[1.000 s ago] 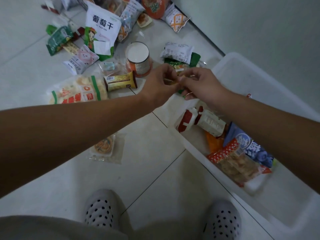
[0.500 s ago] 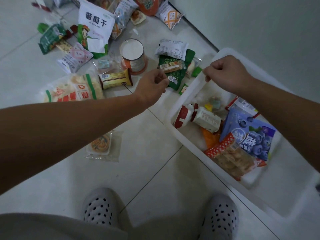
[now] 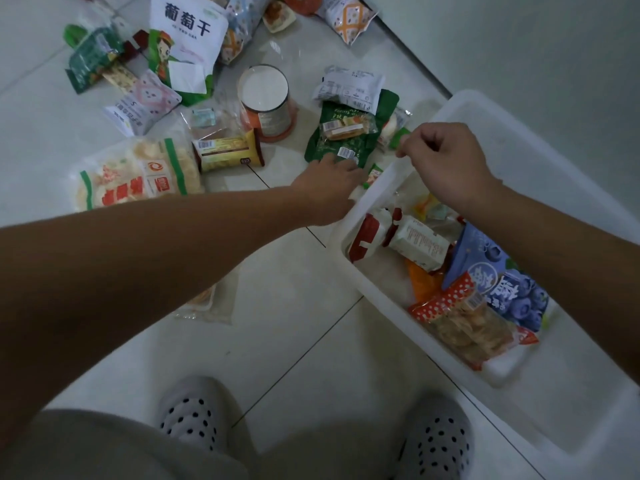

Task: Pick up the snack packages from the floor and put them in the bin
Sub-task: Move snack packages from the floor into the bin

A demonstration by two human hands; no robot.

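Observation:
Many snack packages lie on the tiled floor. My left hand (image 3: 325,190) reaches down to a green pouch (image 3: 341,145) with a small cracker pack on top, and its fingertips touch the pouch's near edge. My right hand (image 3: 446,164) hovers over the far corner of the white bin (image 3: 381,289), fingers curled, with nothing visible in it. In the bin lie a blue blueberry bag (image 3: 502,282), a red dotted cracker bag (image 3: 460,323), a red-and-white packet (image 3: 367,237) and a white packet (image 3: 419,242).
Farther out on the floor are a white raisin bag (image 3: 187,32), a can with a white lid (image 3: 265,95), a yellow-brown bar pack (image 3: 228,154) and a big rice-cracker bag (image 3: 135,174). A clear packet (image 3: 211,303) lies under my left arm. A wall (image 3: 519,46) runs behind the bin.
My hands met above the pouch, then parted. The right hand went over the bin; small candies now lie inside. The left hand dropped to the green pouch.

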